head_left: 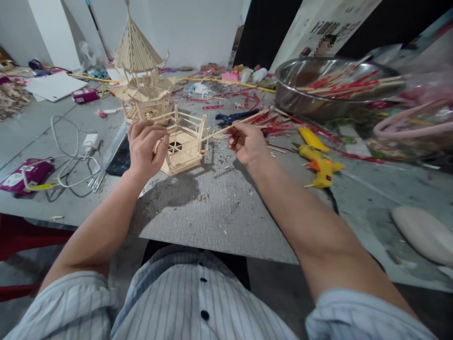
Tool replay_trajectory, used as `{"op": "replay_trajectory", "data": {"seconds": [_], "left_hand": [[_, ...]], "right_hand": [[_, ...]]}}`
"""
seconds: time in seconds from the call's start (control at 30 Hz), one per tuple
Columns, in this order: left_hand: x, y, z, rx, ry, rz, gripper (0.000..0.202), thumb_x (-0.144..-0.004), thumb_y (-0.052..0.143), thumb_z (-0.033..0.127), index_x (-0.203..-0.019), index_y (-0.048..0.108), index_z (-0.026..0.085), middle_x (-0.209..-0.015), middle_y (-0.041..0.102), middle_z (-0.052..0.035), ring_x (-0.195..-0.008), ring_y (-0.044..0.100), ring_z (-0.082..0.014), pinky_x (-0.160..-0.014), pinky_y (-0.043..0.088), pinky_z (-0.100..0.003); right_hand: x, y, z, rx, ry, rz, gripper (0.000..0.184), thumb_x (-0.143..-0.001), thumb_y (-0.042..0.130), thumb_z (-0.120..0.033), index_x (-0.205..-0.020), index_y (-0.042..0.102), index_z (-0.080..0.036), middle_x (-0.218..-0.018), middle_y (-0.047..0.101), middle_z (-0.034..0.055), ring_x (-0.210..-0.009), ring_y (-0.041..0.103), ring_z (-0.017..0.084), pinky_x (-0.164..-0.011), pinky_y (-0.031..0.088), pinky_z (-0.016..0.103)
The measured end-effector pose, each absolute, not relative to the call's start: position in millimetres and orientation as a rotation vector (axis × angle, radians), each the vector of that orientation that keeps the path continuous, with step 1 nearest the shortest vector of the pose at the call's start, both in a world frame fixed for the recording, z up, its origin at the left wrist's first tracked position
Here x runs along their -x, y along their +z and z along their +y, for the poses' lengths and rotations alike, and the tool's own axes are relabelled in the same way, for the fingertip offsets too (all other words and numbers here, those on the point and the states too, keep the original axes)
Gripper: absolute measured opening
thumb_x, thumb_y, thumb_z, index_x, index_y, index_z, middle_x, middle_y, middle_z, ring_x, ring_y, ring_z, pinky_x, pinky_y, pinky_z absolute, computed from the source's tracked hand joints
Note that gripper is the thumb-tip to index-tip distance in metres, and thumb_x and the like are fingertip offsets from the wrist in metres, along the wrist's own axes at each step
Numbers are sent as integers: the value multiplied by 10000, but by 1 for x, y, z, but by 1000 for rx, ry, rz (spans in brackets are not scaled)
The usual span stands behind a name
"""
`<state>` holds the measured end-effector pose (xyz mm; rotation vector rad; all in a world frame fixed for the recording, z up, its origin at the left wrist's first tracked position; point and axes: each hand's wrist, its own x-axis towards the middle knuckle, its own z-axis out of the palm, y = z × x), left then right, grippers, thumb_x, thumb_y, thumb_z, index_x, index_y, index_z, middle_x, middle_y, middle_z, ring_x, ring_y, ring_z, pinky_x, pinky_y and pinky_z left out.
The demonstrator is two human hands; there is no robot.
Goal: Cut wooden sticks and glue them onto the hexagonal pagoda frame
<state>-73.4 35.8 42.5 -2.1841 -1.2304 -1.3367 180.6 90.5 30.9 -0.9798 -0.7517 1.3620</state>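
Note:
A six-sided frame (184, 163) of thin wooden sticks, with posts and rails, sits on the table in front of me. My left hand (146, 148) curls round its left side, partly hiding the rails there. Between the fingertips of my right hand (249, 144) is a thin wooden stick (217, 134), its far end reaching the frame's right side. Whether that end touches the post I cannot tell. Behind the frame rises a taller wooden pagoda model (139, 61) with a pointed roof.
To the right lie a yellow glue gun (320, 165), blue-handled pliers (237, 116) and red-wrapped sticks (279, 123). A steel basin (300, 101) holds more sticks. On the left are a white charger (91, 142) with cable, a dark tablet-like slab (119, 158) and a purple packet (26, 175).

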Motion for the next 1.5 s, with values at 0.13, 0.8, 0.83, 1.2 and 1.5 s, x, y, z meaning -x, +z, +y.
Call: {"op": "replay_trajectory", "data": {"seconds": [0.13,0.8,0.83,1.2,1.5], "left_hand": [[58,52,24,2213,-1243,-1192,227,-918,480,354,-902,664,221,-936,726,-73,-1067,593,-242,-990,388,-445],[-43,28,-1,3049,-1113,-2055,173,-927,474,187,-845,612,122,-554,469,40,-501,404,-86,-534,282,-211],[-44,24,-1,3067,-1195,-2084,178,-934,461,189,-832,594,127,-545,456,46,-490,399,-83,-526,278,-207],[-31,26,-4,2864,-2176,-2786,194,-977,403,177,-891,570,129,-479,330,86,-347,203,-37,-380,117,-181],[-27,23,2,2977,-2321,-2720,172,-973,420,179,-898,571,145,-499,417,78,-309,247,-18,-340,129,-164]], "right_hand": [[-174,40,83,955,1385,-884,111,-736,618,-232,-717,512,-206,-566,612,-49,-396,443,58,-398,321,190],[-202,16,34,1010,1473,-1176,364,-488,838,-376,-671,581,-195,-526,598,-53,-398,500,67,-380,390,197],[-203,17,34,1031,1463,-1211,371,-482,846,-390,-662,588,-192,-518,590,-51,-402,499,68,-387,397,199],[-250,45,45,1343,981,-1465,213,-759,692,-384,-757,601,-191,-742,686,22,-472,507,68,-459,412,216],[-348,53,39,2373,-23,-1335,182,-844,544,-295,-881,683,-182,-985,698,164,-918,618,259,-786,443,388]]}}
